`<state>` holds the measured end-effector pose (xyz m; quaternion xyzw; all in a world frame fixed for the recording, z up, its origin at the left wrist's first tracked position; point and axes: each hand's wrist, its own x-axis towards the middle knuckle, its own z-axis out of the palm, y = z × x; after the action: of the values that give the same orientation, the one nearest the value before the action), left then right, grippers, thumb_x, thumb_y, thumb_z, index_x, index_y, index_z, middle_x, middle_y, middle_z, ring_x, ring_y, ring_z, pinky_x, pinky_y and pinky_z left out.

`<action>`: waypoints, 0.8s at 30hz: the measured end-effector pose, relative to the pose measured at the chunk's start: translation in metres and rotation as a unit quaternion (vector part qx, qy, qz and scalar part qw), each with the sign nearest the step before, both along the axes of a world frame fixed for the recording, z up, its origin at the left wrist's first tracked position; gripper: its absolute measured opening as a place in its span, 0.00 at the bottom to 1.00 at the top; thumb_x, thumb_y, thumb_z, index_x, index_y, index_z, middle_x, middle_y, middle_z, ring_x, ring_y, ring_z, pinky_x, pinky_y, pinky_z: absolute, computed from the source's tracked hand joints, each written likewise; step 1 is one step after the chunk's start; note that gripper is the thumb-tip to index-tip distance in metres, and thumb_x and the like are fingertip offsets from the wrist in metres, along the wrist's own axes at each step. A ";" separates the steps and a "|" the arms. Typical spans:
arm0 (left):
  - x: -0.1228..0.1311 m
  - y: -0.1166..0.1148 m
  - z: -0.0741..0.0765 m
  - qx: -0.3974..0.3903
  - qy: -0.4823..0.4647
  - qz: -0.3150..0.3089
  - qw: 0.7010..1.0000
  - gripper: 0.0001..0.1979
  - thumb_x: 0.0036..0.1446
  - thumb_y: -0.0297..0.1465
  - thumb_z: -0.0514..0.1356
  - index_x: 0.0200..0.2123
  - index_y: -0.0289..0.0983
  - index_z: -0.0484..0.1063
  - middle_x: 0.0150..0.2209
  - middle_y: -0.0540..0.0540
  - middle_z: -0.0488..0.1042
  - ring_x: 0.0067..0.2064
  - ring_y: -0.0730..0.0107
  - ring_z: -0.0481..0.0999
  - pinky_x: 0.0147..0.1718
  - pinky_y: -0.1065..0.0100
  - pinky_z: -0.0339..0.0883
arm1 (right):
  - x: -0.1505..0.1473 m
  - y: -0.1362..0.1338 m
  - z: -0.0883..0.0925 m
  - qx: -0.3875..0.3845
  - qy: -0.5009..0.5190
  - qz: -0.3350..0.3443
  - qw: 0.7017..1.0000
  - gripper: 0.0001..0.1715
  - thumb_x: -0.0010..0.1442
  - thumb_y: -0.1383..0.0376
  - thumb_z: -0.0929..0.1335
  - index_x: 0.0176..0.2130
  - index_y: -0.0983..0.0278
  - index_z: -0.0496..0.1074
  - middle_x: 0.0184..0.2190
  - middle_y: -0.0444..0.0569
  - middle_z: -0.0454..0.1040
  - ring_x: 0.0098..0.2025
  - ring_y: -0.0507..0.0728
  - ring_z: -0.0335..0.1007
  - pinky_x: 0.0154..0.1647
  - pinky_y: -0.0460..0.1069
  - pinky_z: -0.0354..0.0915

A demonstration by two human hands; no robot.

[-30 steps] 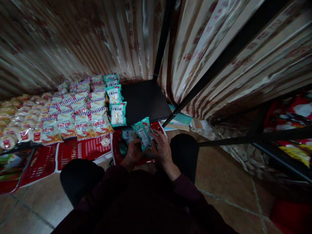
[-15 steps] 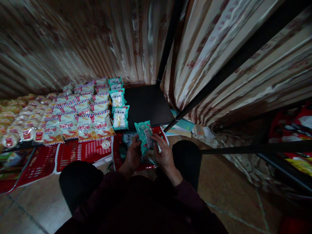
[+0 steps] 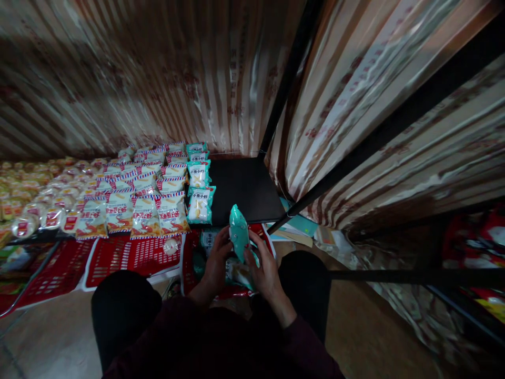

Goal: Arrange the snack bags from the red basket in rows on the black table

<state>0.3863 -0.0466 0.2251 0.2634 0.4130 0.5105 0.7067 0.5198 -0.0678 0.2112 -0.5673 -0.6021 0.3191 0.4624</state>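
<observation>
Both of my hands hold a teal snack packet (image 3: pixel 239 234) upright and edge-on, above a red basket (image 3: pixel 193 247) on the floor. My left hand (image 3: pixel 216 263) grips its left side and my right hand (image 3: pixel 265 266) its right side, with another teal packet (image 3: pixel 240 273) tucked under the right palm. Just ahead lies a low black shelf (image 3: pixel 246 189), bare on its right half. A column of matching teal packets (image 3: pixel 200 202) lies along the shelf's middle.
Rows of red-white-blue snack packets (image 3: pixel 145 208) and round pale packets (image 3: pixel 31 210) fill the shelf's left part. More red baskets (image 3: pixel 130 255) sit below. Black shelf posts (image 3: pixel 288 79) rise at the back and right. Striped curtain behind. My knees flank the basket.
The teal packet has been turned from face-on to edge-on and raised slightly between both hands. The camera view has tilted upward a little.
</observation>
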 end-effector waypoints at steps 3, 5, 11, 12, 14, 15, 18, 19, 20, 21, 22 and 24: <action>0.000 0.000 0.000 0.023 0.040 0.006 0.999 0.23 0.51 0.33 0.62 0.52 0.43 0.68 0.53 0.44 0.71 0.54 0.57 0.69 0.48 0.63 0.65 | 0.001 0.001 0.000 0.001 0.030 0.006 1.000 0.28 0.61 0.52 0.64 0.57 0.61 0.63 0.59 0.56 0.65 0.60 0.63 0.62 0.57 0.58 0.64; 0.000 0.001 0.000 0.039 0.058 0.008 0.998 0.23 0.50 0.33 0.62 0.52 0.43 0.68 0.54 0.44 0.70 0.56 0.57 0.68 0.51 0.61 0.63 | 0.002 0.000 -0.001 -0.003 0.052 0.009 0.999 0.28 0.61 0.51 0.64 0.57 0.60 0.64 0.58 0.55 0.66 0.58 0.63 0.64 0.56 0.57 0.66; 0.000 0.003 -0.010 0.087 0.154 0.017 0.984 0.21 0.52 0.33 0.61 0.51 0.43 0.70 0.55 0.44 0.68 0.57 0.58 0.65 0.57 0.59 0.56 | 0.005 -0.002 -0.005 -0.074 0.086 0.003 0.994 0.36 0.58 0.51 0.67 0.61 0.61 0.59 0.57 0.54 0.68 0.57 0.63 0.67 0.55 0.55 0.67; 0.001 0.004 -0.011 0.099 0.176 0.019 0.979 0.20 0.52 0.33 0.60 0.51 0.43 0.70 0.53 0.44 0.69 0.56 0.58 0.65 0.56 0.59 0.56 | 0.005 -0.001 -0.006 -0.081 0.093 0.004 0.992 0.37 0.58 0.51 0.67 0.61 0.61 0.58 0.57 0.54 0.67 0.57 0.63 0.67 0.55 0.55 0.67; 0.002 0.004 -0.012 0.122 0.213 0.025 0.969 0.19 0.52 0.33 0.61 0.50 0.44 0.72 0.51 0.43 0.69 0.54 0.58 0.66 0.55 0.59 0.57 | 0.004 0.001 -0.008 -0.088 0.101 0.003 0.991 0.39 0.57 0.51 0.68 0.62 0.61 0.57 0.58 0.54 0.67 0.57 0.63 0.67 0.56 0.56 0.66; 0.002 0.005 -0.011 0.132 0.228 0.029 0.964 0.19 0.52 0.32 0.61 0.49 0.44 0.72 0.51 0.43 0.69 0.53 0.58 0.66 0.54 0.59 0.58 | 0.004 0.002 -0.008 -0.087 0.100 -0.002 0.991 0.39 0.56 0.51 0.68 0.62 0.61 0.57 0.58 0.55 0.67 0.57 0.63 0.67 0.56 0.56 0.66; 0.003 0.007 -0.009 0.155 0.255 0.038 0.954 0.19 0.52 0.32 0.61 0.50 0.45 0.72 0.50 0.43 0.68 0.52 0.58 0.66 0.52 0.60 0.60 | 0.002 0.006 -0.009 -0.087 0.092 -0.020 0.992 0.41 0.54 0.49 0.69 0.61 0.62 0.59 0.57 0.56 0.68 0.57 0.64 0.66 0.56 0.57 0.66; 0.003 0.008 -0.009 0.163 0.262 0.039 0.950 0.19 0.53 0.32 0.60 0.50 0.45 0.72 0.50 0.43 0.67 0.52 0.59 0.66 0.51 0.60 0.61 | 0.002 0.008 -0.009 -0.087 0.092 -0.023 0.992 0.41 0.54 0.49 0.69 0.61 0.63 0.59 0.56 0.56 0.68 0.57 0.64 0.67 0.55 0.57 0.67; 0.004 0.009 -0.008 0.171 0.271 0.040 0.946 0.19 0.53 0.31 0.60 0.50 0.45 0.72 0.50 0.43 0.67 0.52 0.59 0.66 0.51 0.60 0.61 | 0.002 0.009 -0.009 -0.087 0.092 -0.025 0.992 0.41 0.53 0.49 0.69 0.61 0.63 0.59 0.56 0.56 0.69 0.56 0.64 0.67 0.55 0.57 0.68; 0.004 0.010 -0.008 0.181 0.281 0.041 0.942 0.19 0.54 0.31 0.59 0.51 0.45 0.72 0.50 0.42 0.67 0.52 0.59 0.66 0.51 0.60 0.61 | 0.002 0.011 -0.009 -0.086 0.091 -0.028 0.992 0.41 0.53 0.49 0.69 0.60 0.63 0.59 0.56 0.56 0.69 0.56 0.64 0.67 0.55 0.57 0.68; 0.004 0.011 -0.009 0.192 0.291 0.040 0.936 0.19 0.54 0.31 0.59 0.51 0.45 0.72 0.50 0.42 0.67 0.52 0.60 0.66 0.52 0.60 0.61 | 0.002 0.012 -0.009 -0.084 0.089 -0.034 0.992 0.40 0.54 0.49 0.69 0.60 0.63 0.60 0.56 0.56 0.69 0.56 0.64 0.67 0.55 0.58 0.68; 0.004 0.014 -0.010 0.215 0.313 0.038 0.924 0.19 0.56 0.31 0.57 0.52 0.44 0.71 0.51 0.42 0.66 0.53 0.60 0.67 0.52 0.59 0.61 | 0.003 0.015 -0.009 -0.078 0.079 -0.049 0.993 0.38 0.53 0.50 0.69 0.58 0.63 0.62 0.57 0.55 0.68 0.58 0.65 0.65 0.57 0.58 0.66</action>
<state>0.3899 -0.0329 0.2153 0.5394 0.5035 0.5049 0.4478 0.5226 -0.0524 0.2022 -0.6032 -0.5085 0.3861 0.4781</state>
